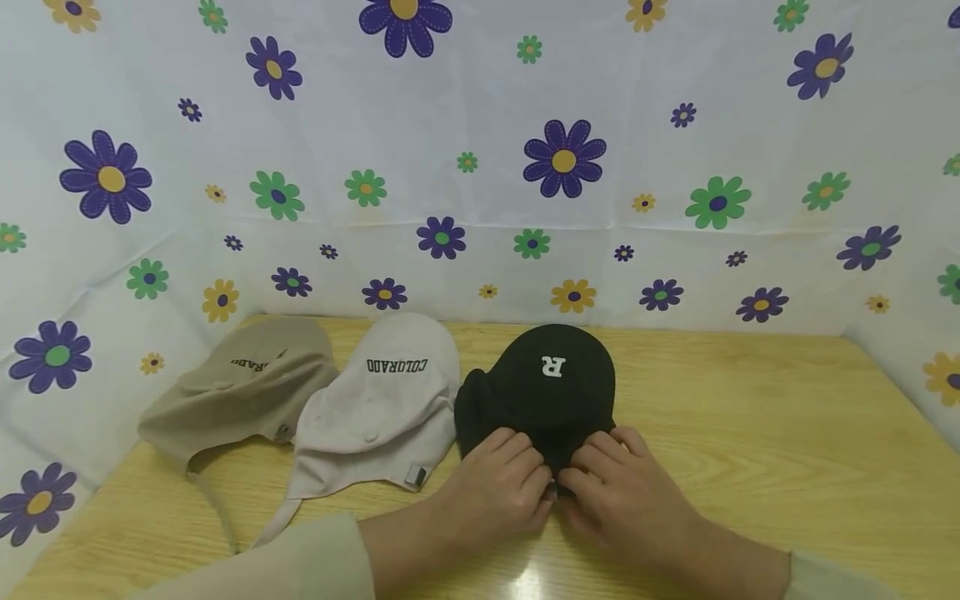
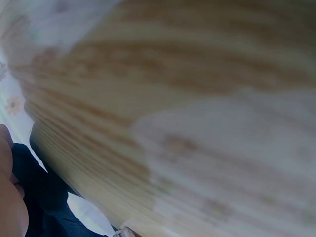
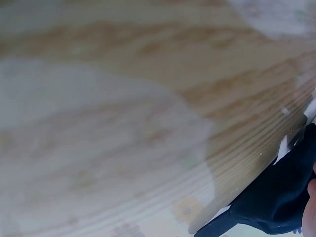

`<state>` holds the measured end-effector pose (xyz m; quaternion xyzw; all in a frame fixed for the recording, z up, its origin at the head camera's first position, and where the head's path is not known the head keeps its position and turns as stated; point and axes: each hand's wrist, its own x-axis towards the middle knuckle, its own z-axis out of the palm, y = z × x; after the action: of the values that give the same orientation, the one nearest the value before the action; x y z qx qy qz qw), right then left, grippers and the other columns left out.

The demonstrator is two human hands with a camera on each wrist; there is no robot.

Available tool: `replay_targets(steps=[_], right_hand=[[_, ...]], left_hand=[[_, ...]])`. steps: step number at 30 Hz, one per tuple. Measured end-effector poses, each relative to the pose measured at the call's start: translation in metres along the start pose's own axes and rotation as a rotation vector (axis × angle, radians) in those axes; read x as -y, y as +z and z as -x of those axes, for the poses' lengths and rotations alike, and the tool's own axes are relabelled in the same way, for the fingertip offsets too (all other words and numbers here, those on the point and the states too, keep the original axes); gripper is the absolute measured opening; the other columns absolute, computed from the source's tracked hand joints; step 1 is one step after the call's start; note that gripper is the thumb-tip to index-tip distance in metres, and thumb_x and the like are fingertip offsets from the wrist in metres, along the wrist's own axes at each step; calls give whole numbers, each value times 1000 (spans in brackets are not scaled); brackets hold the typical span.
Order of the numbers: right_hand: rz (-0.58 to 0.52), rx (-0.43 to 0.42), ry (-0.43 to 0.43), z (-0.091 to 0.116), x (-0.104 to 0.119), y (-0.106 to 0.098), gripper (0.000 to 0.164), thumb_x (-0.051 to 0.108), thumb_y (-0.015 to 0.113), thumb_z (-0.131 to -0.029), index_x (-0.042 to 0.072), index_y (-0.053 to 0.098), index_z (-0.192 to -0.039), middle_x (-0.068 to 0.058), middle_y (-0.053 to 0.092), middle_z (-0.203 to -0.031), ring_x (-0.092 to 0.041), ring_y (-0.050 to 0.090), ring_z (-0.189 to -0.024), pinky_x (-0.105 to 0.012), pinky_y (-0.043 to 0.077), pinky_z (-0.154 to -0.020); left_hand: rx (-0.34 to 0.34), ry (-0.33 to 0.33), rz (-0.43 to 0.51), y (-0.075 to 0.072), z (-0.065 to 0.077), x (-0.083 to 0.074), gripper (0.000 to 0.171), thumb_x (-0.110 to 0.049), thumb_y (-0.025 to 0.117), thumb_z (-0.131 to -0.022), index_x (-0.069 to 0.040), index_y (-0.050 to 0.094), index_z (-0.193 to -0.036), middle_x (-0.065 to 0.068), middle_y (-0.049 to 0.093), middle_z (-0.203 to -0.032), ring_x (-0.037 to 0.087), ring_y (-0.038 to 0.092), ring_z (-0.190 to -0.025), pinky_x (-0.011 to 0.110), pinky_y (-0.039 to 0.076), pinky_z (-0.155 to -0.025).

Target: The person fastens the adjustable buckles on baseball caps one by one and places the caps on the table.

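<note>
A black cap (image 1: 562, 383) with a white letter R lies on the wooden table. My left hand (image 1: 498, 483) and right hand (image 1: 633, 496) pinch its near edge with curled fingers, close together. A small light piece shows between the fingertips; I cannot tell exactly what it is. In the left wrist view, dark cap fabric (image 2: 47, 212) sits beside part of the left hand. The right wrist view has the cap's dark fabric (image 3: 276, 197) at the lower right, with a fingertip at the edge. Thumbs are mostly hidden.
Left of the black cap lies a pale cap (image 1: 390, 400) lettered COLORADO, its strap trailing toward me. Farther left, a tan cap (image 1: 247, 392) touches it. Flower-printed white cloth (image 1: 480, 100) stands behind and beside the wooden table (image 1: 757, 417).
</note>
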<state>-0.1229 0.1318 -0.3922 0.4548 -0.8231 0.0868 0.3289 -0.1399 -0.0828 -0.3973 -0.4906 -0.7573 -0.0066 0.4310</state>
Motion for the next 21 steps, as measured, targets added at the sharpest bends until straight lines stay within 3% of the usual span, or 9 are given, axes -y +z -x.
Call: replay_targets(steps=[7, 12, 21], right_hand=[[-5, 2, -29, 0, -1, -1, 7, 24, 71, -85, 17, 70, -85, 5, 60, -85, -17, 53, -85, -36, 40, -80], [5, 18, -29, 0, -1, -2, 18, 27, 59, -93, 17, 69, -83, 4, 59, -83, -17, 52, -85, -36, 40, -80], [5, 3, -26, 0, 0, -2, 5, 20, 67, -78, 17, 64, -74, 4, 57, -80, -18, 50, -83, -38, 42, -79]], left_hand=[[30, -6, 23, -1, -1, -1, 14, -26, 68, -79, -13, 64, -75, -4, 60, -76, 14, 54, -74, 29, 47, -76], [59, -4, 30, -2, -1, -1, 15, -28, 68, -80, -13, 65, -77, -4, 61, -78, 14, 54, -76, 29, 46, -79], [64, -5, 16, -2, -1, -3, 14, -25, 64, -81, -14, 61, -72, -4, 58, -75, 14, 51, -74, 29, 45, -77]])
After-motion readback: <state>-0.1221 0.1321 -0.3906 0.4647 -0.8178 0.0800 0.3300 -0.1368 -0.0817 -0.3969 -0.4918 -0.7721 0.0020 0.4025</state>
